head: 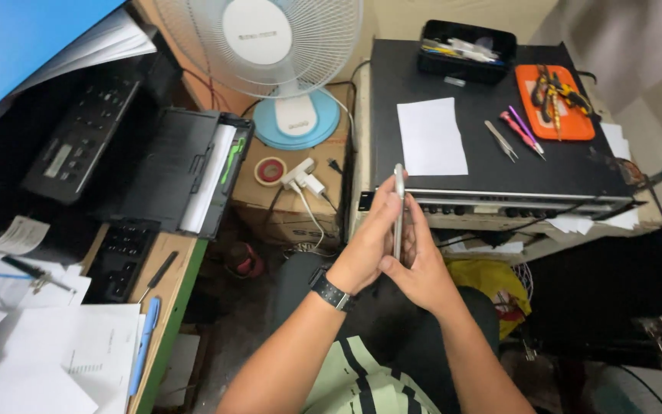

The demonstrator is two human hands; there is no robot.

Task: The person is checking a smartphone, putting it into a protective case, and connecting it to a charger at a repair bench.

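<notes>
Both of my hands hold a thin silver phone (399, 201) edge-on and upright in front of me. My left hand (367, 244), with a black watch on its wrist, presses against the phone's left face. My right hand (423, 264) cups the right face, fingers pointing up. Behind the phone stands a black flat-topped device (492, 123) with a row of knobs along its front. On its top lie a white sheet of paper (431, 136), metal tweezers (501, 140) and pink-handled tools (524, 132).
An orange tray (555, 113) with pliers and a black parts box (467, 51) sit at the back of the device. A white and blue fan (285, 61) stands on a cardboard box. A black printer (116, 146) and papers cover the desk at left.
</notes>
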